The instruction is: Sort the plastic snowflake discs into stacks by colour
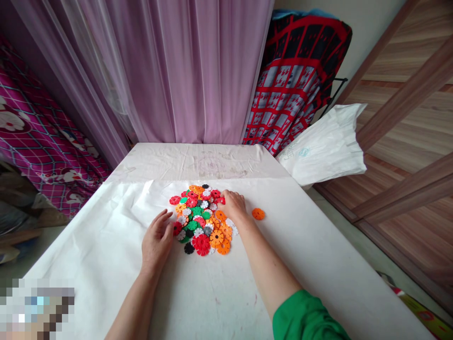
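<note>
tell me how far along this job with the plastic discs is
Little looks done: one orange disc lies apart, right of the pile of plastic discs. In hand: the left hand touches the pile's left edge, the right hand rests on its far right side. Left: every other disc, mixed colours, in one heap.

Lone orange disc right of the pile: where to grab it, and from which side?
The orange disc lies flat on the cloth, clear of the pile. Probably pinch opposite edges of its notched rim from above; the right hand is nearest.
</note>
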